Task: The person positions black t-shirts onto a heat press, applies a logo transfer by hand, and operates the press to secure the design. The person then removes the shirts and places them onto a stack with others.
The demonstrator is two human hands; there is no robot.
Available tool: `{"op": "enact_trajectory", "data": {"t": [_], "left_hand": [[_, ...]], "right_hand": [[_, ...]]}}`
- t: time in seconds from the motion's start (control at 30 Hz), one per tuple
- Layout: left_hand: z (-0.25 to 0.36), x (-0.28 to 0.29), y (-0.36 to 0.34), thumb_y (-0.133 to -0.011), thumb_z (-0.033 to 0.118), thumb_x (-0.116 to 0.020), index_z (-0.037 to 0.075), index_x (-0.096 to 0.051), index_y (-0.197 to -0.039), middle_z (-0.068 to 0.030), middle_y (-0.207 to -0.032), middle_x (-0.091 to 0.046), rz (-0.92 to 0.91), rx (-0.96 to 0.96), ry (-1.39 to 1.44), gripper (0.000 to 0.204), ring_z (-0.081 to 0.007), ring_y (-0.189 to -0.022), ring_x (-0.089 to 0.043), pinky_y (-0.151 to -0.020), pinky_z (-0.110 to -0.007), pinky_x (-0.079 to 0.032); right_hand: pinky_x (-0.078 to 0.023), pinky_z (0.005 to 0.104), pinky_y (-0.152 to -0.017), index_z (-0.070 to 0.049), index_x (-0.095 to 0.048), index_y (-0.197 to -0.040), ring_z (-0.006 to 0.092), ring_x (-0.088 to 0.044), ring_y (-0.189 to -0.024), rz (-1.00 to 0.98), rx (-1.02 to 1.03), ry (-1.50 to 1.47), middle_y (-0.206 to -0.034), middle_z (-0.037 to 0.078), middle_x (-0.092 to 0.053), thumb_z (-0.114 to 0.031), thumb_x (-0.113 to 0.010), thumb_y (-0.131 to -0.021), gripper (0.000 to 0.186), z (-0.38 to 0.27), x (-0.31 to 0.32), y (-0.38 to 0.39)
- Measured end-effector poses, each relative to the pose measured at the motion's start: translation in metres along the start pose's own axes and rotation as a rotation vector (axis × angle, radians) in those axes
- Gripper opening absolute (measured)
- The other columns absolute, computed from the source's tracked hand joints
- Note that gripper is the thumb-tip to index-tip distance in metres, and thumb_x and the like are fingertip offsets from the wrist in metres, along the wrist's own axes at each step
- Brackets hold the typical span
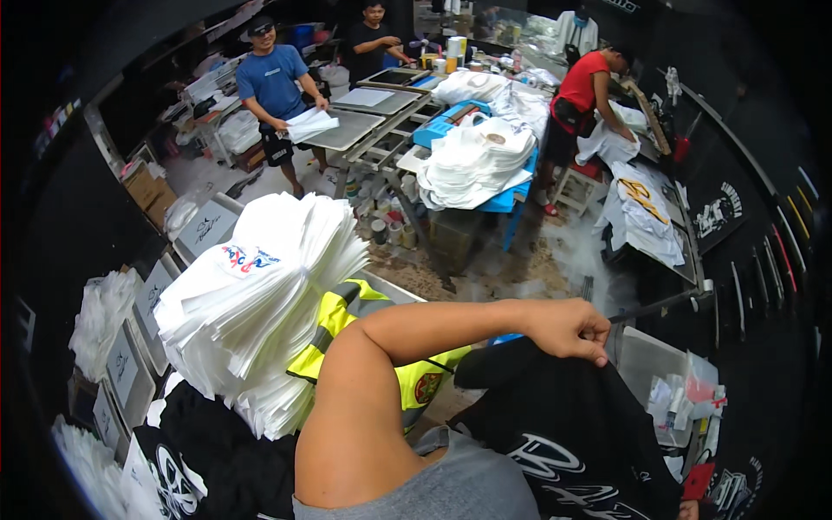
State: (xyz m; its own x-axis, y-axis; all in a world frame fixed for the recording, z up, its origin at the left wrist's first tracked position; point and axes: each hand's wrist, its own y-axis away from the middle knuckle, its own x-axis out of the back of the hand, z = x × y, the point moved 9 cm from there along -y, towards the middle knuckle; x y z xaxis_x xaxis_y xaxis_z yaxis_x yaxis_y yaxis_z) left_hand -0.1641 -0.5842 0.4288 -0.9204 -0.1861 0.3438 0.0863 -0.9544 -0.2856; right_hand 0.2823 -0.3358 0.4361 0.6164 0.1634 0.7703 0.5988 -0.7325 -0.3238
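My left arm reaches across to the right, and its hand (568,329) is closed, pinching the upper edge of a black T-shirt (563,407). The shirt hangs from that grip toward the lower right, its large white-outlined lettering showing at the bottom. Only a small part of my right hand (690,510) shows at the lower right rim, its fingers closed at the shirt's edge. Left of my elbow stands a tall stack of white printed shirts (260,295). A yellow and grey reflective vest (334,325) lies between the stack and my arm.
Black shirts (217,442) lie at lower left, near framed printing screens (130,364). White garments (477,160) cover a blue-edged table ahead. A person in blue (276,82) holds white sheets, another in red (581,91) bends over a bench. A plastic bin (646,364) stands right.
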Motion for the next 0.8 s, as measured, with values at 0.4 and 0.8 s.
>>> {"op": "enact_trajectory", "data": {"t": [0.4,0.8], "left_hand": [[-0.049,0.005,0.026,-0.083,0.030,-0.076,0.005,-0.062,-0.091,-0.0105,-0.082,-0.066,0.048,0.022,-0.613,0.030,-0.0341,-0.081,-0.066,-0.069,-0.044,-0.052],[-0.172,0.035,0.054,-0.073,0.008,-0.069,0.011,-0.061,-0.100,-0.0097,-0.095,-0.068,0.112,0.254,-0.660,0.028,-0.0337,-0.098,-0.065,-0.077,-0.045,-0.051]], "right_hand": [[-0.044,0.0277,-0.070,-0.005,-0.065,-0.099,0.0128,-0.053,-0.072,-0.248,-0.180,-0.168,-0.080,0.001,-0.058,-0.006,-0.068,-0.082,0.017,-0.013,-0.048,-0.012],[-0.049,0.0353,-0.086,0.007,-0.060,-0.118,0.0246,-0.060,-0.098,-0.786,-0.272,0.091,-0.112,0.019,-0.064,-0.019,-0.088,-0.074,0.058,-0.041,-0.170,0.051]]}}
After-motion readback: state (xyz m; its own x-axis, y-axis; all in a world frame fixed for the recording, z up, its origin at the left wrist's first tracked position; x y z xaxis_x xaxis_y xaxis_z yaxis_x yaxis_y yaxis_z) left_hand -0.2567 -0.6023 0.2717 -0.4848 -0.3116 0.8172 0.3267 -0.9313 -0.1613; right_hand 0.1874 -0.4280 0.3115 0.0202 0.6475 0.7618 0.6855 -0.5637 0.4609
